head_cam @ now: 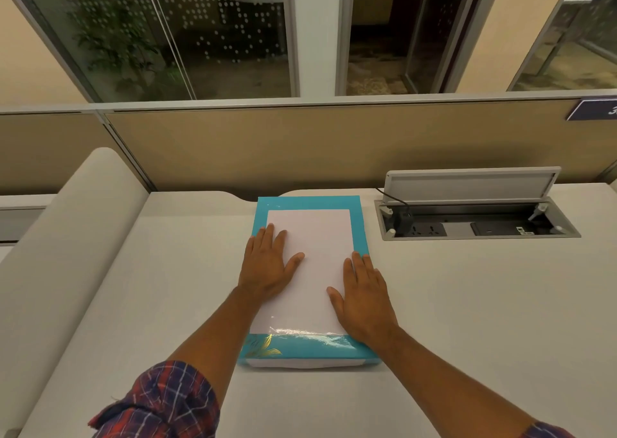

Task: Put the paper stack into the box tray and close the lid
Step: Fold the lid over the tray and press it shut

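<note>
A teal box (312,351) with a gold leaf print lies flat on the white desk (467,304), its long side running away from me. Its lid has a clear window, through which the white paper stack (315,247) shows. The lid sits down over the tray, whose white edge shows along the near side. My left hand (267,267) rests flat on the lid's left side, fingers spread. My right hand (365,299) lies flat on the lid's right side, nearer to me. Neither hand grips anything.
An open cable hatch (477,224) with sockets and a raised grey flap is set into the desk at the right, with a black plug and cord in it. A beige partition (300,147) runs along the back. A rounded white divider (66,237) borders the left.
</note>
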The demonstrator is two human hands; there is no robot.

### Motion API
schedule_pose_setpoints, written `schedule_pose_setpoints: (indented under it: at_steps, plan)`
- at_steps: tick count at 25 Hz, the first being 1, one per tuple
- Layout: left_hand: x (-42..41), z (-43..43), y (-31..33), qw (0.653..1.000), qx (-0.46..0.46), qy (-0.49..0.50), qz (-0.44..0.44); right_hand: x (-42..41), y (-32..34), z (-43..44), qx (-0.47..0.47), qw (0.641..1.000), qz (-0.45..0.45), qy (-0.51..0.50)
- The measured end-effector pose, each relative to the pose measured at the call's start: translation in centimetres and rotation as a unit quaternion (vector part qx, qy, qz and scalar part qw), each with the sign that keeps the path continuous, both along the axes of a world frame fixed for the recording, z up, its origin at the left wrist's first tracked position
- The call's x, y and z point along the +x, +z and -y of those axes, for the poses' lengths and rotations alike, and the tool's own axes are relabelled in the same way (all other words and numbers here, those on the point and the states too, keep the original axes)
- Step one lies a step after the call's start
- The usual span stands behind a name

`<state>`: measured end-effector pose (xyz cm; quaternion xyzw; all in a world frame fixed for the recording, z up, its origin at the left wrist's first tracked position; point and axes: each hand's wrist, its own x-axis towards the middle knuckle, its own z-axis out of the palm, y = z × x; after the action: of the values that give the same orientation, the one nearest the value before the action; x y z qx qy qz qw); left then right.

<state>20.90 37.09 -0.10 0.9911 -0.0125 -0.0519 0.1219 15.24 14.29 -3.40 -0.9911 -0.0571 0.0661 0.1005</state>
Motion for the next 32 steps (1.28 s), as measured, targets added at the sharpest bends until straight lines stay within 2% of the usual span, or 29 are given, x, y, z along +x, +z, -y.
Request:
schedule_pose_setpoints:
  at_steps: [4,14,19,26,32]
  plan:
    - [-0.5,-0.5,0.5,1.0,-0.016,-0.007,-0.018,2.5,1.2,0.1,-0.029,0.999,0.045,-0.006]
    - [-7.9,0.2,-1.1,1.0,0.025,0.013,-0.002,10.7,2.0,0.4,0.001,1.0,-0.012,0.005]
    - [-7.6,0.3,-1.3,0.999,0.024,0.021,0.007,11.0,0.7,0.5,0.015,1.0,0.007,-0.002]
    - [-7.9,0.4,-1.1,0.999,0.048,0.015,0.003,10.9,0.8,0.7,-0.01,1.0,-0.015,0.004]
    - [-8.3,0.6,-1.3,0.999,0.044,0.028,0.015,5.9,0.7,1.1,-0.006,1.0,-0.001,-0.022]
